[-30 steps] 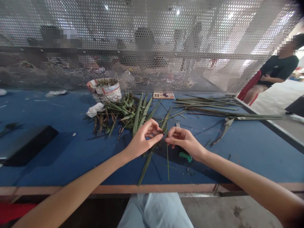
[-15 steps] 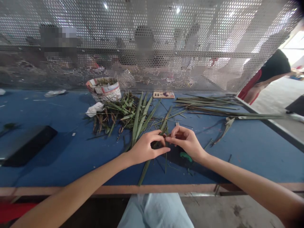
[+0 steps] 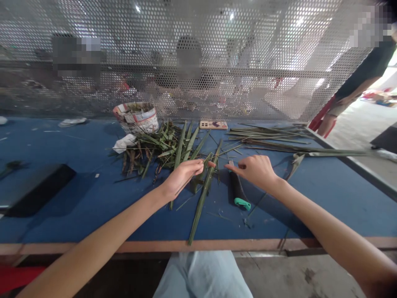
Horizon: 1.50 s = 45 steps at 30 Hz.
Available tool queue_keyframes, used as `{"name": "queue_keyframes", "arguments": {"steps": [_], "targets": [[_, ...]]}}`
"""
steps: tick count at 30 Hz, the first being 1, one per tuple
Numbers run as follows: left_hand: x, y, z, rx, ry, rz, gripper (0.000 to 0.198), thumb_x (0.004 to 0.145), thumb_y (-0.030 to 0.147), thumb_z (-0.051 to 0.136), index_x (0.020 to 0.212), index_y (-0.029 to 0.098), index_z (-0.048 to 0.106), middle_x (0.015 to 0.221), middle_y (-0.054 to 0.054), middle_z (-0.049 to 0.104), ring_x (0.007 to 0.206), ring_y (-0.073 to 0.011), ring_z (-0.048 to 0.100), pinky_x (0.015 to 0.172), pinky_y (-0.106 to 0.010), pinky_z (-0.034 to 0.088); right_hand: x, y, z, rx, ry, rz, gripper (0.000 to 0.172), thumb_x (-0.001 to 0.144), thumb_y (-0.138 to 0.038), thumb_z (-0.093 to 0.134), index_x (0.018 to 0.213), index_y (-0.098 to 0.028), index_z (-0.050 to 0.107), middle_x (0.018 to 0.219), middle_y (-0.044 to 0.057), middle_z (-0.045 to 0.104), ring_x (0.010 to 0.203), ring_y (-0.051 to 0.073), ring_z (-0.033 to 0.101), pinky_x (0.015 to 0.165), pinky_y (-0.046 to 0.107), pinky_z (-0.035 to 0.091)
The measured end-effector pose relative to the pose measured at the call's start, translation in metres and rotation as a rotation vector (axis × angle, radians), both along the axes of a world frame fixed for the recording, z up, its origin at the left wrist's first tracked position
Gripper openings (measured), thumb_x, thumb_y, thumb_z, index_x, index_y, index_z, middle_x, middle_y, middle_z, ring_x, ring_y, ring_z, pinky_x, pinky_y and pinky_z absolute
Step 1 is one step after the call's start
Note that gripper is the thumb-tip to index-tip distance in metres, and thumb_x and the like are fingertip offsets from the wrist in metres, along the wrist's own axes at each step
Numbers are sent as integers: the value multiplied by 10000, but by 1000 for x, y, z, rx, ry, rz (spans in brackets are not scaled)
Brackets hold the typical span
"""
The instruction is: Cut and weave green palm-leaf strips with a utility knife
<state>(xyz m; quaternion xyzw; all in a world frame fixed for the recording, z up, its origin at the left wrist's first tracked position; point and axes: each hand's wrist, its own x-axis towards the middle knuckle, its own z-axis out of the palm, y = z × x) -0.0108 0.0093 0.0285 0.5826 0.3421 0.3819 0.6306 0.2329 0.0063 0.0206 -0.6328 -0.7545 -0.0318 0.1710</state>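
Note:
My left hand is closed around green palm-leaf strips, one of which runs down to the table's front edge. My right hand hovers just to the right of them, fingers curled and thumb tip pointing at the left hand. A small gap separates the two hands. Whether the right fingers pinch anything I cannot make out. Under the right hand a knife with a black handle and a green end lies on the blue table.
A pile of leaf cuttings and a paper-wrapped basket sit behind the hands, with a phone and a bundle of long leaves to the right. A black slab lies at left. A perforated screen backs the table. A person stands at right.
My hands have come apart: the right one has moved right and up, uncovering the knife. The left hand keeps the leaf strips, now shifted slightly away from me. The person at right has stood up.

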Motion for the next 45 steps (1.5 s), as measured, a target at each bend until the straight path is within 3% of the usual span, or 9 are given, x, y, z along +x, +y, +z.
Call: {"name": "queue_keyframes", "arguments": {"steps": [2,4,8,10,13,20,28,37,45], "targets": [[-1,3,-2,-79,-75,-14,121,776,248,589,720,161,651,874,-61,647,968,-201,576,908,-320,415,1,1,-2,-80,-190,-37,730,775,-793,355,442,-177,558,490,111,573,568,223,592,528,278,273],[-1,4,-2,-110,-119,-29,147,783,248,593,673,164,641,911,-65,655,1019,-207,568,942,-317,401,-1,0,-5,-185,-237,-15,726,764,-808,343,506,-182,605,536,113,610,580,227,607,522,273,272],[0,3,2,-43,-112,-13,292,799,253,581,521,170,548,967,-77,654,1138,-236,514,974,-320,376,-6,-2,-11,-274,-167,84,451,790,-636,514,686,-215,638,633,49,662,589,196,604,504,251,248],[1,3,4,-48,-107,4,289,793,250,589,520,172,533,943,-71,651,1131,-234,520,971,-322,376,-9,-5,-12,-240,-100,118,344,787,-548,560,696,-220,609,644,22,660,588,180,594,502,247,241],[1,5,2,-83,-107,20,288,789,268,606,532,177,511,800,-50,616,1005,-213,565,930,-313,395,-15,-11,-10,-168,49,148,324,803,-520,552,694,-215,553,619,0,631,573,161,575,510,239,257],[-4,7,-2,-113,-105,102,251,782,270,624,591,171,494,651,14,437,648,-113,444,692,-231,389,-21,-20,-8,-46,373,261,282,948,-433,362,1066,-202,474,700,8,619,592,163,586,537,229,328],[-6,6,0,4,-33,111,328,847,347,543,593,187,409,653,11,354,637,-134,367,637,-251,337,-20,-23,-11,111,186,306,339,957,-435,375,1137,-183,513,874,82,697,707,200,657,562,241,354],[0,-2,5,203,108,59,333,863,353,508,592,185,411,704,-9,449,778,-169,467,762,-285,326,-20,-21,-14,176,97,279,361,959,-439,375,1148,-168,519,907,91,716,721,210,677,547,245,338],[-1,-2,4,222,180,30,236,868,352,507,745,166,584,934,-53,552,779,-156,448,745,-281,337,-16,-17,-13,317,-42,170,398,959,-457,354,1174,-174,534,1004,93,707,707,194,667,526,253,295]]}}
